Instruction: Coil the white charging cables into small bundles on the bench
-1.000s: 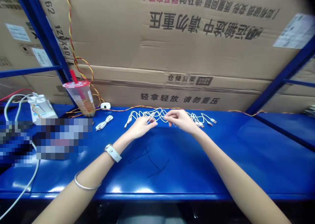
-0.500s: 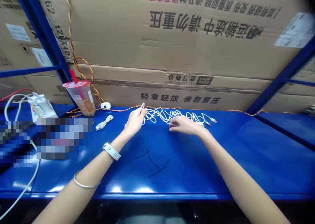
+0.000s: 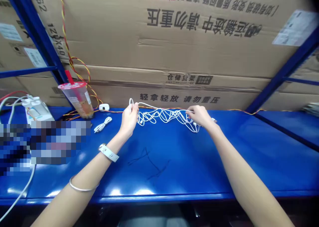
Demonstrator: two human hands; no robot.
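"Where do we stand?"

"Our left hand (image 3: pixel 129 120) and right hand (image 3: pixel 200 116) each keep a narrow grip on the tangled white USB cables (image 3: pixel 164 115), lying on the blue steel surface (image 3: pixel 174 173)."

"And the risk?"

"If we pull hard, knots could tighten or snag the yellow-and-red twisted wire (image 3: pixel 112 111) just behind."

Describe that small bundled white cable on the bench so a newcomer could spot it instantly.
Start at the blue metal bench in front of the cardboard cartons. At its back edge stands a clear plastic cup with a red straw. Just right of it lies a small white cable, folded into a tight bundle, unlike the loose white tangle further right.
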